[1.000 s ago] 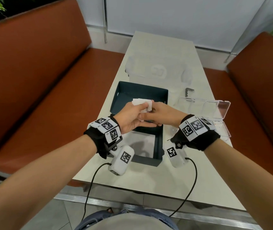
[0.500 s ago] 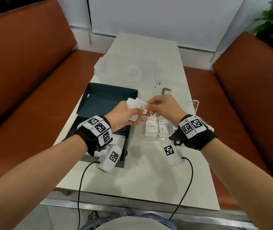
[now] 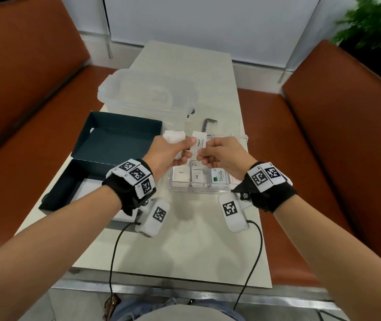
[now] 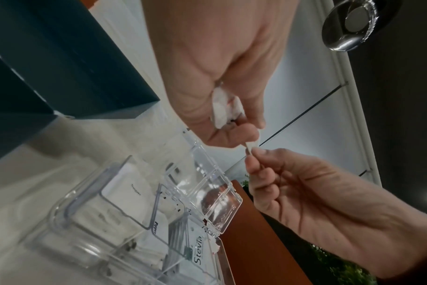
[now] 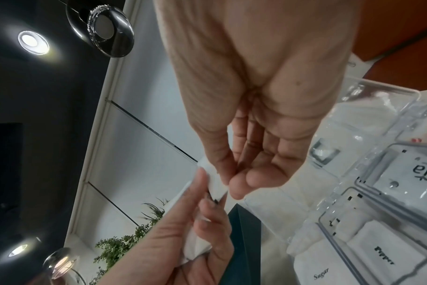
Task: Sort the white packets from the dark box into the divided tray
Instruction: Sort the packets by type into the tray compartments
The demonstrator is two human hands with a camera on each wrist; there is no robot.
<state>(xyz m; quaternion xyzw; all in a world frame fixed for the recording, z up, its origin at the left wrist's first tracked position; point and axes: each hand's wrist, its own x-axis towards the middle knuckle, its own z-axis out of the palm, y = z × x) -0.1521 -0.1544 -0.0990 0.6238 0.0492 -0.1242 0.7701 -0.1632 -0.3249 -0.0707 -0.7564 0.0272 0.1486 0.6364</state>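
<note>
At frame centre the right hand (image 3: 221,154) pinches a pepper packet (image 3: 199,142) while the left hand (image 3: 169,154) grips the remaining white packets (image 3: 174,136). Best to pull it free cleanly, then lower it flat into the divided tray (image 3: 170,186)'s pepper compartment just below, not the Stevia one.

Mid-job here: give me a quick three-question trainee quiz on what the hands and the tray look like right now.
1. True or false: the right hand pinches the pepper packet.
2. What does the left hand hold?
3. Which label shows in the divided tray: A Stevia, B Salt, C Ketchup?

Key: 1 true. 2 a bunch of white packets. 3 A, on the Stevia packet.
</note>
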